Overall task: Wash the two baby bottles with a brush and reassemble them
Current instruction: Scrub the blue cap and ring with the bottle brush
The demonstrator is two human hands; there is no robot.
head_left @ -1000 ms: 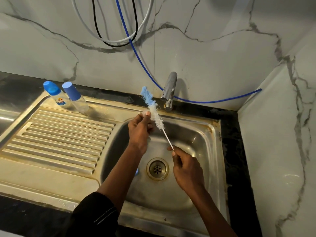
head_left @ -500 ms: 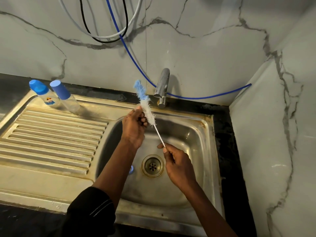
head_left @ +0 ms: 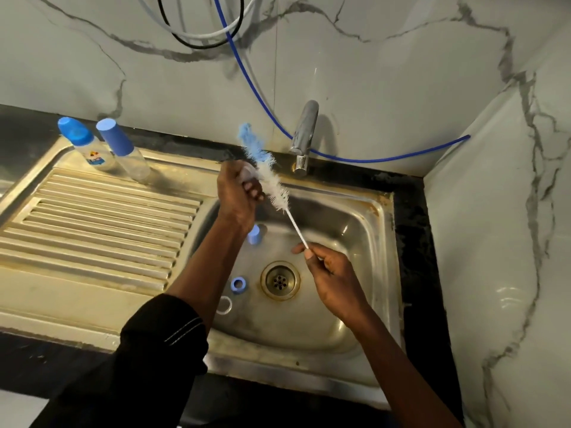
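Two baby bottles with blue caps stand at the back left of the drainboard: one with a label [head_left: 90, 148] and a plain clear one [head_left: 125, 151]. My right hand [head_left: 335, 281] pinches the thin white handle of the bottle brush [head_left: 273, 180], whose white bristles and blue tip point up towards the wall. My left hand [head_left: 236, 196] is closed around a small pale translucent part [head_left: 248, 174], pressed against the bristles over the basin. In the basin lie a blue cap [head_left: 255, 235], a blue ring [head_left: 238, 285] and a clear ring [head_left: 223, 305].
The steel sink [head_left: 355, 304] has a drain [head_left: 280, 281] in its middle and a ribbed drainboard [head_left: 92, 217] to the left. A chrome tap [head_left: 304, 134] stands behind the basin. Blue, white and black hoses hang on the marble wall.
My left hand has slid slightly up along the bristles, holding the pale part against them. The view has shifted, and the blue cap and rings in the basin now show.
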